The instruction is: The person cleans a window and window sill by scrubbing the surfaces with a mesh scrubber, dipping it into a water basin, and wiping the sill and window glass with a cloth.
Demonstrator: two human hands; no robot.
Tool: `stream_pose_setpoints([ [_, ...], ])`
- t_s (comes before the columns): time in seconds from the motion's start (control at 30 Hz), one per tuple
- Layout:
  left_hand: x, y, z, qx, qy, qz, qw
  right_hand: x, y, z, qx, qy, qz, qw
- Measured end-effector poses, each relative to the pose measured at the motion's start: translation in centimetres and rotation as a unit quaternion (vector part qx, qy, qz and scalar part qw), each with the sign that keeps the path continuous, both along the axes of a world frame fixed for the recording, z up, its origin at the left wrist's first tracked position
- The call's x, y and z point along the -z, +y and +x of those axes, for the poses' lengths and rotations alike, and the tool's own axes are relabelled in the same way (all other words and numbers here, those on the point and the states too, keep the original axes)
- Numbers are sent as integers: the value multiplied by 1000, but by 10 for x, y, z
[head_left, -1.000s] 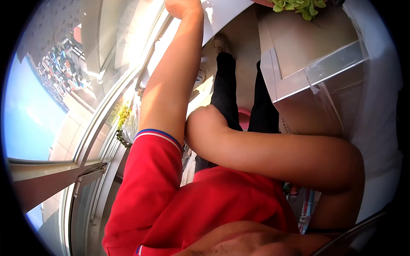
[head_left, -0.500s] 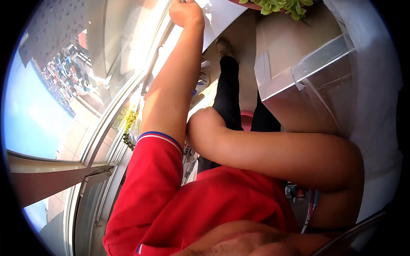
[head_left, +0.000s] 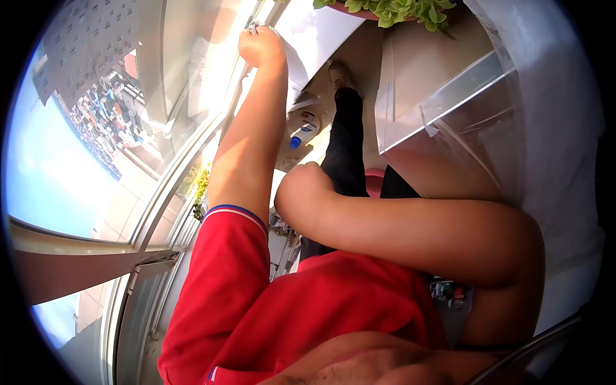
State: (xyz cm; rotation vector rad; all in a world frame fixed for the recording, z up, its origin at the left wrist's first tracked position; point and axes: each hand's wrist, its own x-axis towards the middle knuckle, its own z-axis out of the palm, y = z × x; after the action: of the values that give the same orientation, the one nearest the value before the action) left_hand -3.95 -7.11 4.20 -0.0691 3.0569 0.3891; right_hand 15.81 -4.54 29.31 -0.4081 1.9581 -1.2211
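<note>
My left arm reaches forward along the window frame. At its end my left hand is closed, close against the bright frame, and a small crumpled greyish-white piece pokes out of the fingers. My right forearm crosses in front of my red shirt. My right hand is bent over and closed beside my left arm; its fingers are turned away, and whatever they may hold is hidden.
A bottle with a blue cap lies beyond my left arm. A potted green plant is at the top. Clear plastic covers a box-like unit on the right. My shoe and something pink show below.
My left hand has shifted a little left and nearer in the view, and the piece in it shows more. The blue-capped bottle has come out from behind my arm. My right hand stays much the same.
</note>
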Motion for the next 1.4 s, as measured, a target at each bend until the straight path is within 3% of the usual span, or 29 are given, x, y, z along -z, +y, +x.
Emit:
stream_pose_setpoints([
  [0.17, -14, 70, 28, 41, -24, 26, 999, 6, -7, 0, 42, -55, -23, 997],
  [0.2, -8, 78, 26, -30, -38, 101, 994, 6, -7, 0, 58, -40, -23, 997],
  [0.23, -7, 80, 25, -33, -36, 106, 993, 5, -9, 1, 73, -28, -25, 997],
  [0.3, -4, 69, 24, 46, -36, 181, 982, 3, -8, 0, 58, -38, -20, 997],
  [0.4, 33, 18, 12, 65, -78, 197, 975, 3, -4, 3, 13, -25, -4, 1000],
  [0.43, 31, 3, 6, 18, -200, 286, 937, 2, -3, 3, 10, -26, -8, 1000],
  [0.53, 22, -12, -1, -257, -209, 397, 856, 2, -4, 3, 15, -17, -11, 1000],
  [0.63, 32, -18, -11, -253, -238, 468, 813, 1, -2, 1, 8, -25, -15, 1000],
  [0.9, 8, 19, 11, -283, -190, 560, 755, 3, -8, 4, 24, -30, -6, 999],
  [1.03, 15, 18, 8, -247, -170, 485, 822, 2, -7, 4, 34, -26, -10, 999],
  [1.23, 13, 19, -7, -345, -229, 533, 738, 3, -8, 6, 28, -25, -24, 999],
  [1.3, 14, 2, -19, -332, -322, 581, 669, 2, -7, 6, 35, -23, -15, 999],
  [1.4, 15, 0, -23, -340, -366, 594, 630, 2, -6, 5, 43, -24, -11, 999],
])
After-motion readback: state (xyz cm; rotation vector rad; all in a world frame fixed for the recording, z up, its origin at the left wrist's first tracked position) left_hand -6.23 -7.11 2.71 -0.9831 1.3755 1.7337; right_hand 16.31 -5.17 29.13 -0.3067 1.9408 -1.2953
